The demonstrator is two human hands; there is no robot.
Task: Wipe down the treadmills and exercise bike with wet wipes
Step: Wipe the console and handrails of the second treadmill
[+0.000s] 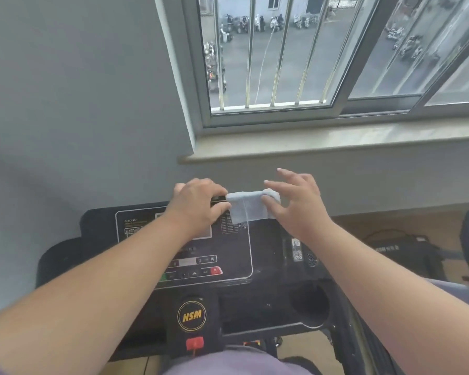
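One treadmill console (268,255), black, under the window sill. Two hands up at its top edge: left hand (198,204) and right hand (295,204) each pinch an end of one wet wipe (248,208); right fingers look splayed, grip partly hidden.

The left hand (198,201) hides the treadmill console (236,266) display; panel print blurs

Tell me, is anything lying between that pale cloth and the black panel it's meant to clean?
Nothing visible does. The pale folded wet wipe, pinched by the left hand and right hand, hangs just over the black treadmill console, whose panel lies bare beneath it.
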